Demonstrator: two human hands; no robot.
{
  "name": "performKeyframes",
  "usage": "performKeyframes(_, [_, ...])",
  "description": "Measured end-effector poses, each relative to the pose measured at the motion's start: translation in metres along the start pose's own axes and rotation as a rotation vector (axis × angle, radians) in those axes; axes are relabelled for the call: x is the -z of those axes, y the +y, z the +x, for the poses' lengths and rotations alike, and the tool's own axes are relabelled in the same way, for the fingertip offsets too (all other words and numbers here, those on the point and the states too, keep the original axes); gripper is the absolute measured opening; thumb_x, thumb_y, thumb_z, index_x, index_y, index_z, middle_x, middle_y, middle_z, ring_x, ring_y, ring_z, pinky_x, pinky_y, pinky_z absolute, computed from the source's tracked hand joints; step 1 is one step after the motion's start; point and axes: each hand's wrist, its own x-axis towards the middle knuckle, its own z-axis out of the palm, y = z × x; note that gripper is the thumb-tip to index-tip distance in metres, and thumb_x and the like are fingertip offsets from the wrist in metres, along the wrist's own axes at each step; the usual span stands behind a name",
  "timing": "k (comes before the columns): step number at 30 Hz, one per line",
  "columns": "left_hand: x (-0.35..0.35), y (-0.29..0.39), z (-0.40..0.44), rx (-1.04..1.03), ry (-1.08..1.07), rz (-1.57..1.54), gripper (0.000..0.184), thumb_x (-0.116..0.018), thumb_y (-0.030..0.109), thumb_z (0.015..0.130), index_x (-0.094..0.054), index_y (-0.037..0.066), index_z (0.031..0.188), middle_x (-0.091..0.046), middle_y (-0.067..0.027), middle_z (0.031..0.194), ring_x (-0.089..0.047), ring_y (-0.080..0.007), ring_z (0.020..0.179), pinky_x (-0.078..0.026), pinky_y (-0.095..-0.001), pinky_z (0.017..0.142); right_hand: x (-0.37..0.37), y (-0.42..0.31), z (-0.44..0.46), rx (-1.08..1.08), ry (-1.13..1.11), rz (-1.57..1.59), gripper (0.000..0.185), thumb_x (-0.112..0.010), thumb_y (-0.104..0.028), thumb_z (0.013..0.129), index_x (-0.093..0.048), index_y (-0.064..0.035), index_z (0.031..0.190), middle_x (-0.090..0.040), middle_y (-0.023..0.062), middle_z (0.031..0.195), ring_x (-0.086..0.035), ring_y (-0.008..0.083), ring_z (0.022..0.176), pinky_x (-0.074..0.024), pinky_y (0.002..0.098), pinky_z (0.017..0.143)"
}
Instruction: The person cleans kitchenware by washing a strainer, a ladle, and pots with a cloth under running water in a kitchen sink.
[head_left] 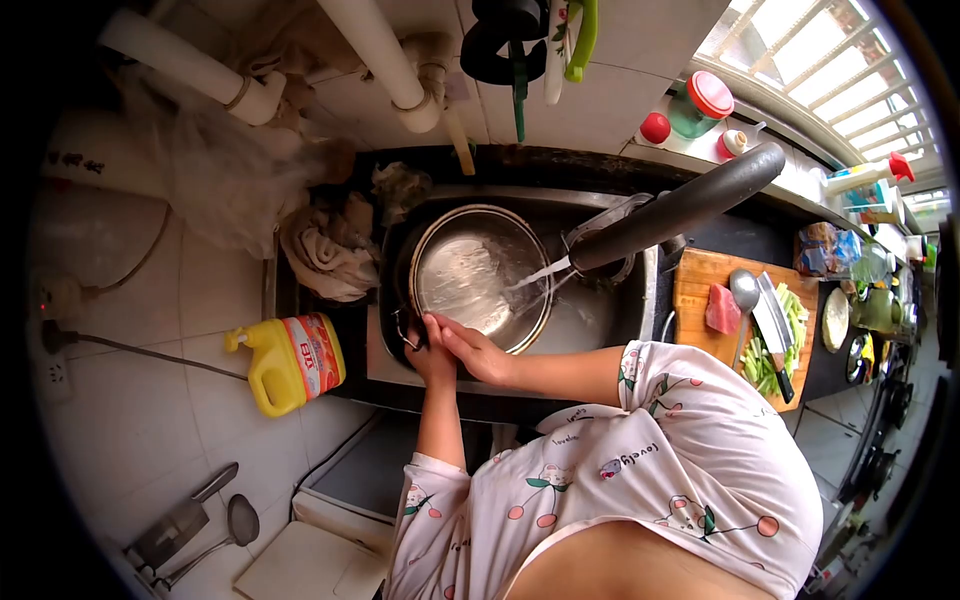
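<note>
A round metal pot (548,290) sits in the sink, its shiny inside wet under running water. My left hand (436,358) is closed at the near left of the pot's rim, beside a dark loop-shaped handle (408,333); part of its grip is hidden. Against it lies my right hand (474,350), fingers stretched out along the near rim, with nothing visible in them. A water stream (543,271) falls into the pot from the thick grey faucet (680,210).
The metal sink (610,310) surrounds the pot. To the left are a crumpled cloth (330,250) and a yellow detergent jug (285,365). A cutting board (697,290) on the right bears pink meat (722,308), a ladle (744,288), a knife (772,318) and chopped green vegetables (793,325).
</note>
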Motion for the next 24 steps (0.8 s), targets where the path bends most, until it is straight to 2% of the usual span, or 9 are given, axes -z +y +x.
performKeyframes(6, [0.018,0.006,0.024,0.064,-0.086,0.020,0.029,-0.056,0.017,0.082,-0.057,-0.006,0.099,-0.062,-0.0111,0.094,-0.056,-0.0175,0.084,-0.042,-0.0285,0.077,0.093,-0.004,-0.053,0.031,-0.484,-0.934,0.048,-0.037,-0.039,0.089,-0.048,-0.0014,0.117,-0.050,0.0196,0.116,-0.044,0.0325,0.112,-0.0276,0.0388,0.100])
performKeyframes(9, [0.030,0.014,0.031,0.096,-0.218,0.097,0.028,-0.056,0.010,0.075,-0.057,-0.006,0.099,-0.062,-0.0106,0.094,-0.056,-0.0172,0.083,-0.042,-0.0281,0.077,0.149,-0.008,-0.041,0.258,-0.585,-1.360,0.053,-0.032,-0.051,0.086,-0.055,-0.0090,0.111,-0.055,0.0081,0.113,-0.040,0.0233,0.117,-0.0057,0.0523,0.105])
performKeyframes(11, [0.032,0.019,0.032,0.125,-0.276,0.162,0.031,-0.055,0.007,0.071,-0.058,-0.005,0.099,-0.062,-0.0099,0.093,-0.057,-0.0171,0.082,-0.042,-0.0278,0.076,0.158,-0.035,-0.024,0.172,-0.559,-1.713,0.060,-0.028,-0.057,0.084,-0.058,-0.0106,0.108,-0.048,0.0072,0.122,-0.025,0.0259,0.126,-0.0021,0.0537,0.104])
performKeyframes(15, [0.032,0.043,0.040,0.438,-0.254,0.196,0.029,-0.056,0.007,0.066,-0.060,-0.004,0.093,-0.062,-0.0103,0.089,-0.058,-0.0179,0.078,-0.045,-0.0277,0.068,0.167,-0.028,-0.011,0.256,-0.253,-1.659,0.048,-0.042,-0.046,0.084,-0.056,-0.0102,0.112,-0.040,0.0084,0.129,-0.023,0.0294,0.127,-0.0049,0.0541,0.104])
performKeyframes(19, [0.037,0.066,0.046,0.752,-0.451,0.296,0.034,-0.054,0.012,0.069,-0.052,-0.002,0.100,-0.057,-0.0149,0.087,-0.059,-0.0300,0.077,-0.052,-0.0471,0.065,0.153,-0.048,-0.044,0.119,0.119,-1.383,0.050,-0.054,-0.037,0.079,-0.048,-0.0093,0.121,-0.039,0.0130,0.129,-0.026,0.0320,0.125,-0.0132,0.0533,0.103])
performKeyframes(20, [0.038,0.061,0.049,0.816,-0.502,0.290,0.034,-0.054,0.013,0.071,-0.049,0.001,0.102,-0.055,-0.0153,0.093,-0.059,-0.0307,0.079,-0.053,-0.0517,0.062,0.156,-0.029,-0.052,0.043,0.193,-1.249,0.057,-0.056,-0.038,0.078,-0.042,-0.0083,0.125,-0.036,0.0163,0.130,-0.034,0.0357,0.120,-0.0256,0.0473,0.100])
performKeyframes(21, [0.038,0.059,0.050,0.885,-0.538,0.291,0.034,-0.054,0.015,0.072,-0.049,0.001,0.103,-0.055,-0.0156,0.094,-0.058,-0.0317,0.080,-0.052,-0.0528,0.064,0.153,-0.013,-0.059,-0.037,0.312,-1.067,0.051,-0.056,-0.036,0.078,-0.048,-0.0061,0.119,-0.043,0.0202,0.124,-0.045,0.0373,0.109,-0.0377,0.0400,0.091])
performKeyframes(23, [0.039,0.057,0.053,1.013,-0.612,0.297,0.035,-0.054,0.019,0.073,-0.049,0.001,0.103,-0.054,-0.0163,0.097,-0.058,-0.0338,0.083,-0.050,-0.0549,0.069,0.153,-0.024,-0.063,-0.355,0.181,-0.992,0.042,-0.058,-0.035,0.076,-0.059,-0.0051,0.105,-0.057,0.0210,0.103,-0.055,0.0353,0.093,-0.0449,0.0383,0.079])
performKeyframes(24, [0.040,0.056,0.054,1.018,-0.671,0.382,0.039,-0.053,0.025,0.075,-0.049,0.001,0.106,-0.054,-0.0167,0.099,-0.056,-0.0361,0.087,-0.047,-0.0565,0.074,0.155,-0.017,-0.066,-0.358,0.161,-0.992,0.036,-0.059,-0.033,0.074,-0.063,-0.0047,0.096,-0.060,0.0196,0.091,-0.057,0.0338,0.086,-0.0459,0.0388,0.076])
